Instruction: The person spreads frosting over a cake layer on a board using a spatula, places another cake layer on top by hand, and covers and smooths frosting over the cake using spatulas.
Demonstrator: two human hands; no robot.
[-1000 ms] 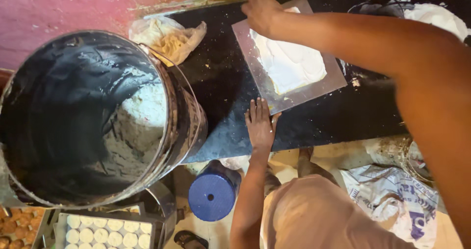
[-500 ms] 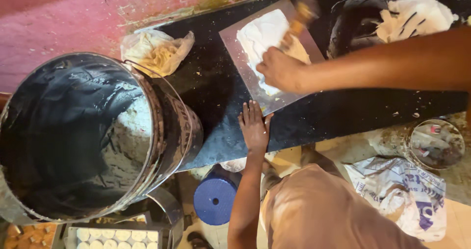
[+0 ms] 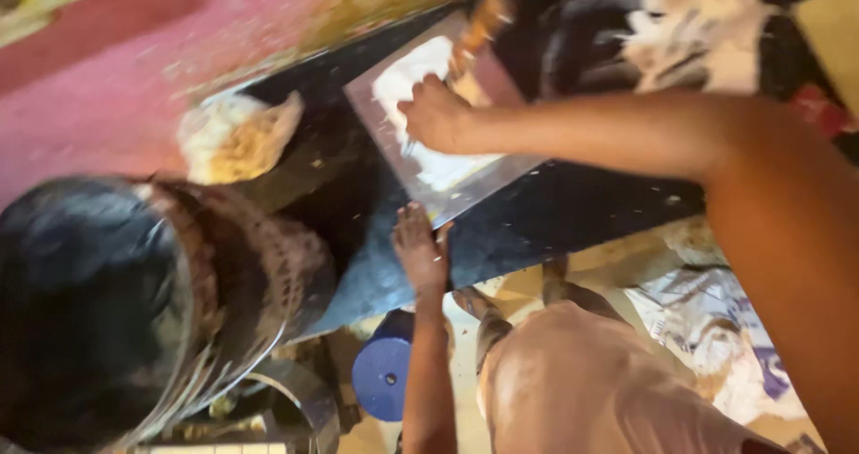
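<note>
**Right hand working the white paste across the tray, left hand bracing the near edge**

Right hand (image 3: 436, 114) is closing around a thin tool, probably a scraper or blade; the frame is too blurred to name it. It is pressing down on the metal tray (image 3: 488, 181), which is lying on the dark bench (image 3: 573, 217) near its far edge, toward the pink wall (image 3: 116, 105).

Change since a second ago: then this hand was sitting at the tray's far corner with the white paste (image 3: 407, 74) as one neat block. Half a second ago it was already over the tray's middle. Now it is sitting on the paste, and the layer is looking streaked and uneven, so spreading or scraping seems to be underway, not finished.

Left hand (image 3: 419, 246) is staying flat and open, fingers spread, holding nothing, resting on the bench and touching the tray's near corner. Its position is unchanged across all three frames, so I read it as a brace.

Large drum (image 3: 233, 284) is standing at the bench's left end. Crumpled bag (image 3: 234, 136) is lying between drum and tray, by the wall. Blue stool (image 3: 383, 378) is sitting below the bench's near edge.
</note>
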